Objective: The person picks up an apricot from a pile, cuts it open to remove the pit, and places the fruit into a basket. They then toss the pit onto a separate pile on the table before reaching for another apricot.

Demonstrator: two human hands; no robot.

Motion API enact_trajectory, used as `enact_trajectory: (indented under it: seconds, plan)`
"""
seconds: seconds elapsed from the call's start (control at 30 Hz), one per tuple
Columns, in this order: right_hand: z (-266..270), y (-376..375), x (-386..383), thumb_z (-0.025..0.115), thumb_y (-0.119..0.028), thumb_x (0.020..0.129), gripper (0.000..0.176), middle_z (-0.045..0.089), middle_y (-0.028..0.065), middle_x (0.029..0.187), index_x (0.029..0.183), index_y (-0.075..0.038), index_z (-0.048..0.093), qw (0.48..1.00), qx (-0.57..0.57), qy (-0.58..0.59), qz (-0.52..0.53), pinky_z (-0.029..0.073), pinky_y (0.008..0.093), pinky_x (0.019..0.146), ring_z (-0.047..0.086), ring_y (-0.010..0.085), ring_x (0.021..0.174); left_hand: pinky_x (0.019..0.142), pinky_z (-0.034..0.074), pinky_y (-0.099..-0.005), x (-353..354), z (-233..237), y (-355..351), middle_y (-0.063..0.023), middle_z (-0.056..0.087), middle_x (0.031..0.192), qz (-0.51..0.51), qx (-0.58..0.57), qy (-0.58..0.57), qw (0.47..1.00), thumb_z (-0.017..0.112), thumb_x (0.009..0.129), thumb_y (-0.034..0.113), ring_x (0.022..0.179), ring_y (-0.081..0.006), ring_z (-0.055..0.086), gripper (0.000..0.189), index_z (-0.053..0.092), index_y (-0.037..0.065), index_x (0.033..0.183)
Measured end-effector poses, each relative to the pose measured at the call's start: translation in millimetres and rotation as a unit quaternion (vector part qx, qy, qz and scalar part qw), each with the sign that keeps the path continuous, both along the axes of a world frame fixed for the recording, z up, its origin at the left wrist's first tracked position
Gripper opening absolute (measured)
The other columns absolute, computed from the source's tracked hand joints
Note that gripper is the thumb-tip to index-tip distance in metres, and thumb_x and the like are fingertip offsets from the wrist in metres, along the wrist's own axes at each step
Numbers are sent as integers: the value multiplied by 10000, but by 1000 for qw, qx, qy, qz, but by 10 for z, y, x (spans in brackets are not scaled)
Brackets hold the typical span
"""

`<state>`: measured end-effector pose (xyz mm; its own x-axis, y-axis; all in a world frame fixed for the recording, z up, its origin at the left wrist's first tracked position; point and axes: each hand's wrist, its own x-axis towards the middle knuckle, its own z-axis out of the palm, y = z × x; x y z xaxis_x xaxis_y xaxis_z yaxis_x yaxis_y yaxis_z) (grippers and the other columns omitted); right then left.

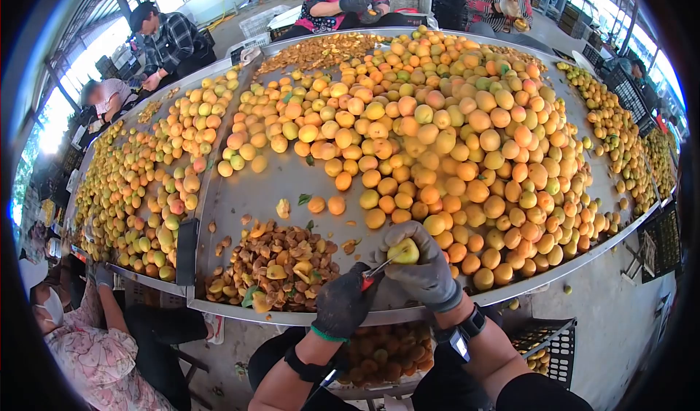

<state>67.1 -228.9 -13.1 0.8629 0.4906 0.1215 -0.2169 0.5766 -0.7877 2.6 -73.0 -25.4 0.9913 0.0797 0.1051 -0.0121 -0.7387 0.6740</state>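
My left hand, in a black glove with a green cuff, is closed round a red-handled tool with a thin metal shaft. The shaft's tip meets a yellow-green apricot. That fruit is gripped by my right hand in a grey glove. Both hands are over the near edge of a metal table. Left of them lies a heap of brown pits and fruit scraps. Beyond and to the right, a large pile of orange-yellow apricots spreads across the table.
A raised divider separates more apricots on the left. Below the table edge sits a container of halved fruit; a black crate stands to the right. Several people work around the table, one person close on my left.
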Motion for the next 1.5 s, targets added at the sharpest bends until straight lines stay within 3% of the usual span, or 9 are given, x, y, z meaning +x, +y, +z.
enact_trajectory:
  seconds: [0.47,0.6,0.67,0.8,0.93,1.13,1.3,1.37,1.5]
  plan:
    - [13,112,1,503,-72,947,326,544,115,1258,1262,-40,426,999,-33,19,18,419,321,994,519,178,1159,628,499,-461,86,-99,22,-191,650,801,13,80,2,997,638,866,270,757,-393,637,245,599,70,1004]
    - [-164,146,-25,510,-142,967,302,549,102,1250,1241,-34,445,990,52,126,31,422,296,979,526,151,1133,592,493,-476,88,-191,-28,-183,639,744,15,-33,16,999,638,859,274,703,-396,631,257,584,69,1004]
    - [1,137,15,479,-234,971,402,555,117,1248,1307,-24,408,990,-139,-15,18,379,343,1028,510,188,1165,613,500,-474,136,-157,20,-192,646,773,8,-76,46,996,640,867,294,729,-399,635,285,585,62,1024]
    - [-89,184,47,478,-331,984,441,550,103,1248,1299,-27,428,986,-158,-51,5,430,329,969,535,170,1110,700,511,-453,149,-21,66,-223,649,872,-37,-174,80,981,632,882,281,856,-399,637,304,582,40,1060]
    - [-90,262,5,568,-296,955,404,589,19,1102,1260,-44,483,990,-61,130,-5,476,228,810,568,87,919,740,508,-443,69,46,-6,-226,647,893,-84,-282,112,949,618,889,256,915,-403,628,302,576,37,1092]
    - [-54,196,108,580,-332,949,453,602,16,1072,1269,-28,478,992,-120,-1,37,464,235,837,560,85,946,763,504,-468,127,-50,184,-233,643,926,-14,-95,116,989,596,896,276,907,-423,617,356,546,26,1144]
    - [-266,307,-4,515,-345,979,462,596,57,1135,1303,-24,444,997,-70,23,6,471,274,883,575,130,983,755,496,-490,57,-410,62,-254,636,924,-25,-143,64,987,600,893,300,902,-441,608,394,536,8,1148]
    - [-340,316,-7,504,-318,988,445,584,50,1129,1310,-21,427,982,32,182,40,472,263,882,569,119,986,751,493,-493,54,-474,48,-258,634,918,-30,-159,8,987,601,893,302,903,-445,604,392,536,6,1140]
    - [-143,228,83,512,-317,985,458,577,48,1147,1321,-22,411,993,-104,16,60,473,262,885,566,118,997,769,483,-500,138,-109,140,-263,624,968,-45,-167,81,982,591,896,288,927,-452,591,387,533,-4,1143]
